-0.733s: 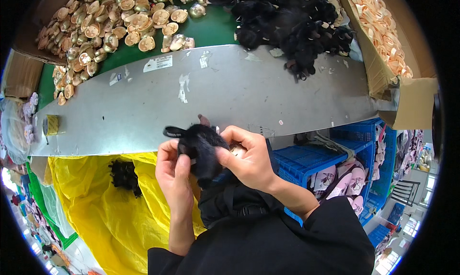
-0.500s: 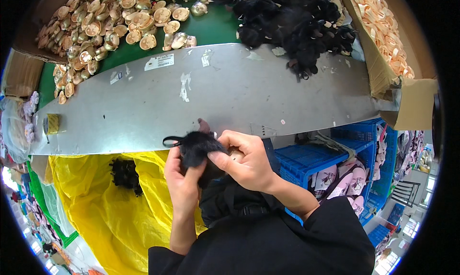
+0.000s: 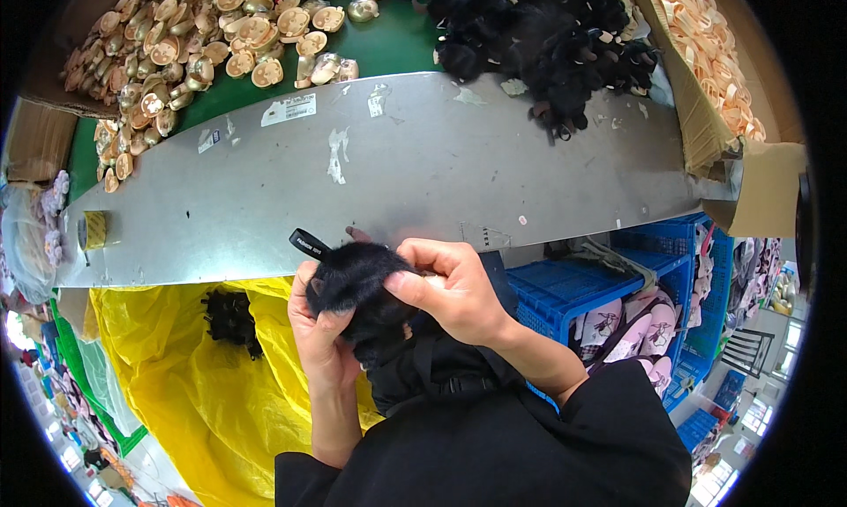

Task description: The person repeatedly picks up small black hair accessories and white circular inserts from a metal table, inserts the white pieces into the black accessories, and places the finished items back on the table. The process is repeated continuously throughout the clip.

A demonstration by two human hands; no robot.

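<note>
A black furry plush piece (image 3: 366, 277) is held between my two hands, just off the near edge of the metal tabletop (image 3: 423, 176). My left hand (image 3: 319, 317) grips its left side, thumb in front and fingers behind. The thumb and fingers of my right hand (image 3: 450, 286) pinch its upper right side. A black ribbon loop (image 3: 309, 244) with pale print sticks out at the upper left, beside a small brownish tab (image 3: 358, 234). The underside of the plush and whatever lies within it are hidden.
Beige and gold moulded shells (image 3: 256, 32) are heaped at the far left, black plush pieces (image 3: 529, 39) at far centre. A carton (image 3: 684, 92) holds peach-coloured parts. Below the table are a yellow bag (image 3: 168, 366) and blue crates (image 3: 565, 286). A tape roll (image 3: 92, 230) sits at left.
The plush has turned and spread in my hands, and its ribbon loop now points up and left. A pale piece that showed by my right fingers is no longer visible. My left hand shifted slightly left.
</note>
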